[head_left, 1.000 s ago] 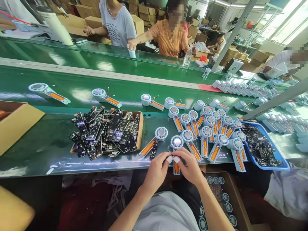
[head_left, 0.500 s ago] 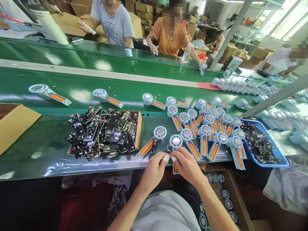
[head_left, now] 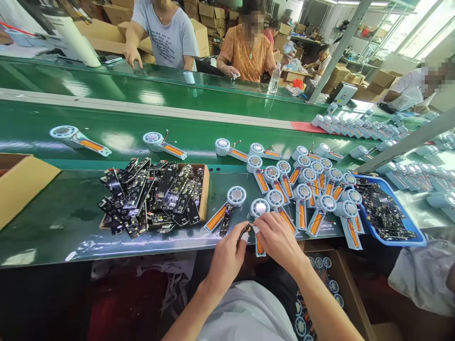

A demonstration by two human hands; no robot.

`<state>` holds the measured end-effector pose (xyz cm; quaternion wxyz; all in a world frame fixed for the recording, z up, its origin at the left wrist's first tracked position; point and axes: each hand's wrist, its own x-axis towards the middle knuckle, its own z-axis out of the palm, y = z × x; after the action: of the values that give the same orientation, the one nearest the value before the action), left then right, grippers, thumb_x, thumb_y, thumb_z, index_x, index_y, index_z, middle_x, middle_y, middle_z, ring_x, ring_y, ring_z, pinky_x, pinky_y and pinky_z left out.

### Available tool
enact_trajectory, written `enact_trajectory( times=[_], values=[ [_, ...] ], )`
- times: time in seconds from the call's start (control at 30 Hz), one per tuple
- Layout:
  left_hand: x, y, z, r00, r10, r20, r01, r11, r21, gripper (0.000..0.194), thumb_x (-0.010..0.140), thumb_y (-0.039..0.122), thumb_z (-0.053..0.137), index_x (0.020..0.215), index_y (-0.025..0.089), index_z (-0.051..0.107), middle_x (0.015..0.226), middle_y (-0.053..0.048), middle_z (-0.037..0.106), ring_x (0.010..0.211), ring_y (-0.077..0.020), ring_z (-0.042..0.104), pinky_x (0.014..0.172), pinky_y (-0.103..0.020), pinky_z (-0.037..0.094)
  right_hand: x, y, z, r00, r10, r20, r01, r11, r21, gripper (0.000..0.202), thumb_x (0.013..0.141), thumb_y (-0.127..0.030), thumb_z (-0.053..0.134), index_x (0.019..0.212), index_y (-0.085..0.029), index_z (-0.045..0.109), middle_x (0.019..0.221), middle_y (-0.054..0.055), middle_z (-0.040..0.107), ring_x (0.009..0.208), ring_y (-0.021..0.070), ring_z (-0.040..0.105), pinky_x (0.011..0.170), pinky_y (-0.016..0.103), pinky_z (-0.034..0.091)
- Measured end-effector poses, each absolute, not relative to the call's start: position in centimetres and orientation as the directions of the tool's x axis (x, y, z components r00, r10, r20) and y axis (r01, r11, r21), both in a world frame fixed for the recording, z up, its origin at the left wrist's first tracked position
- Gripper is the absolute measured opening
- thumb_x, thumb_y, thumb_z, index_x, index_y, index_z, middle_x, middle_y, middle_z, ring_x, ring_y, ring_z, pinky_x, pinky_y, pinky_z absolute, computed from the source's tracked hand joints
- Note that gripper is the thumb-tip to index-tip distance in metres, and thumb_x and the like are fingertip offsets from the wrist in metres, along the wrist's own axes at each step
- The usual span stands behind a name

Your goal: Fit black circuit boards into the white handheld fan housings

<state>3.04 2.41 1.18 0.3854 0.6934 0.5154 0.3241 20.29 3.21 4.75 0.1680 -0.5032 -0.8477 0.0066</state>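
My left hand (head_left: pixel 227 255) is closed on a narrow black circuit board (head_left: pixel 244 231), most of it hidden by the fingers. My right hand (head_left: pixel 279 241) pinches at the board's near end; what its fingertips hold is too small to make out. White covers wrap some fingertips. Just beyond and beneath both hands lies a light-blue handheld fan housing (head_left: pixel 259 208), round head away from me, its open handle showing orange. To the left, another fan housing (head_left: pixel 236 195) has a loose circuit board (head_left: pixel 226 220) beside its handle.
Circuit boards (head_left: pixel 142 189) overflow a shallow cardboard box (head_left: pixel 204 192) on the left. Several fan housings (head_left: pixel 316 176) crowd the right, beside a blue basket (head_left: pixel 421 240) of boards. More housings lie on the green conveyor (head_left: pixel 117 137). Co-workers (head_left: pixel 245 52) sit across; a metal post (head_left: pixel 341 52) rises at right.
My left hand has tilted, so the circuit board now shows above its fingers. The housings on the conveyor have shifted slightly right. Across the line, co-workers' hands have moved.
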Motion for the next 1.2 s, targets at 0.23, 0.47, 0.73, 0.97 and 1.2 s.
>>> enact_trajectory(
  times=[0.23,0.47,0.73,0.97,1.2],
  values=[
    [3.5,1.9,0.1,0.247,0.934,0.259,0.472,-0.349,0.809,0.038,0.093,0.013,0.042,0.123,0.017,0.065,0.12,-0.01,0.075,0.107,-0.0234,0.074,0.092,-0.035,0.06,19.9,3.2,5.2,-0.488,0.84,0.236,0.855,0.514,-0.062,0.019,0.096,-0.008,0.049,0.088,-0.02,0.062,0.09,0.009,0.063,0.079,0.0235,0.054,0.07,0.036,0.045],
    [2.7,2.6,0.9,0.248,0.964,0.1,0.403,-0.196,0.894,0.035,0.093,0.018,0.047,0.121,0.018,0.069,0.108,-0.008,0.079,0.08,-0.02,0.076,0.072,-0.03,0.063,20.3,3.6,4.0,-0.458,0.833,0.311,0.797,0.54,-0.271,0.019,0.099,-0.01,0.046,0.096,-0.019,0.063,0.092,0.008,0.064,0.084,0.0227,0.057,0.075,0.035,0.049],
    [1.5,4.2,2.2,0.381,0.925,0.005,0.247,-0.107,0.963,0.035,0.093,0.025,0.049,0.118,0.019,0.073,0.107,-0.007,0.078,0.063,-0.0131,0.067,0.06,-0.023,0.058,21.2,3.9,3.4,-0.36,0.895,0.262,0.632,0.441,-0.637,0.021,0.098,-0.013,0.052,0.106,-0.022,0.069,0.098,0.007,0.067,0.092,0.0228,0.06,0.081,0.036,0.053],
    [1.6,4.2,2.1,0.39,0.92,-0.038,0.23,-0.058,0.971,0.034,0.092,0.025,0.049,0.117,0.021,0.072,0.115,-0.006,0.077,0.073,-0.0161,0.073,0.069,-0.026,0.06,20.7,3.6,3.7,-0.231,0.949,0.213,0.553,0.309,-0.774,0.017,0.095,-0.017,0.056,0.098,-0.021,0.072,0.096,0.007,0.071,0.09,0.0221,0.065,0.08,0.035,0.053],
    [1.4,3.5,1.8,0.38,0.924,-0.051,0.608,-0.208,0.766,0.052,0.093,0.011,0.04,0.14,0.026,0.055,0.099,-0.005,0.079,0.084,-0.0214,0.075,0.078,-0.031,0.057,21.3,3.1,2.4,0.123,0.992,0.025,0.289,-0.011,-0.957,0.018,0.092,-0.034,0.062,0.103,-0.022,0.07,0.083,0.003,0.076,0.074,0.0202,0.072,0.073,0.033,0.059]
  ],
)
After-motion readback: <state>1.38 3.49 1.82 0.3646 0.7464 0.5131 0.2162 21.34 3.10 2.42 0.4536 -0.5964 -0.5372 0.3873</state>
